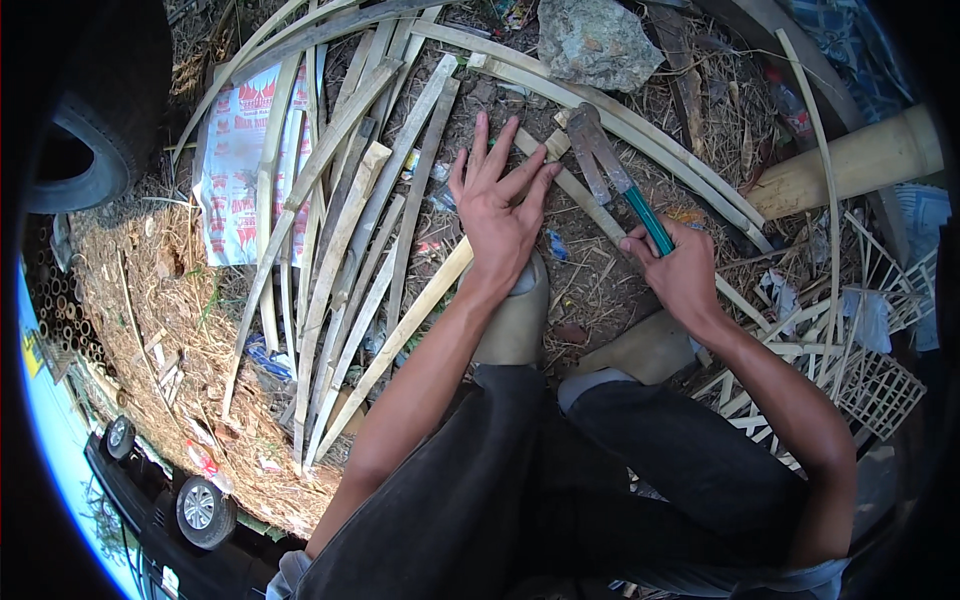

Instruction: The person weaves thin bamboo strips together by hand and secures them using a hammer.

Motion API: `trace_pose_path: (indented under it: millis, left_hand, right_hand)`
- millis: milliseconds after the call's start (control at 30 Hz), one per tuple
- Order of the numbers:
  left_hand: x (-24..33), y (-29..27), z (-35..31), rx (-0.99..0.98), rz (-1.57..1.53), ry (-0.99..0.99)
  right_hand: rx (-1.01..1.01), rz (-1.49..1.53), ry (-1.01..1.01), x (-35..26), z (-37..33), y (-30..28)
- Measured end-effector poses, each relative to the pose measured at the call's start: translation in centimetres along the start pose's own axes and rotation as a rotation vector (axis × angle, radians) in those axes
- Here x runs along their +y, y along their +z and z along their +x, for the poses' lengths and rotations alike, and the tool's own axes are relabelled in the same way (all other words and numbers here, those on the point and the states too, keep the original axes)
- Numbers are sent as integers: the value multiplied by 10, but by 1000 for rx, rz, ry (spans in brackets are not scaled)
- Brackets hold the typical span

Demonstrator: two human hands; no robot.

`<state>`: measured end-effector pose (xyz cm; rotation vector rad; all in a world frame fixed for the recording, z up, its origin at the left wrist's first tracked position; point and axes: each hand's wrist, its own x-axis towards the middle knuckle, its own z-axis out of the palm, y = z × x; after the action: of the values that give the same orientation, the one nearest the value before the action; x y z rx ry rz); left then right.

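Observation:
My left hand (495, 205) lies with fingers spread over a pale bamboo strip (415, 315), which slants up from the lower left. Just beyond its fingertips, that strip appears to cross a second bamboo strip (592, 207) running down to the right. In my right hand (680, 275) is a pair of pincers (603, 165) with teal handle grips, its rusty metal head pointing away from me beside the crossing. My right fingers are wrapped round the grips. Whether a nail sits at the crossing is too small to tell.
Many split bamboo strips (345, 215) lie piled at left over a red-and-white printed sheet (240, 125). Ahead sits a grey rock (600, 45) near long curved strips (660, 140). A thick bamboo pole (850, 165) and a bamboo lattice (875, 390) are at right. A shoe (512, 320) is below my left hand.

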<state>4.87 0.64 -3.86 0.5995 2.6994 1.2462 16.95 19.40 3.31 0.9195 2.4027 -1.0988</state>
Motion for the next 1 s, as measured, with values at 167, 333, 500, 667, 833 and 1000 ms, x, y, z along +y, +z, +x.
trace_pose_path:
  millis: [167,333,500,667,833,1000]
  left_hand:
    - [-1,9,7,65,-103,-36]
    - [4,10,11,68,-60,-15]
    - [6,12,12,72,-24,4]
    - [3,8,12,30,-45,-9]
    - [-4,1,12,-28,-439,-89]
    - [5,-6,9,-64,105,61]
  right_hand:
    - [11,22,15,0,2,-2]
    - [15,-6,14,0,3,-3]
    - [19,10,10,2,4,0]
    - [41,26,29,3,5,-1]
    - [-15,-12,39,0,4,-3]
    - [12,15,-29,10,6,-5]
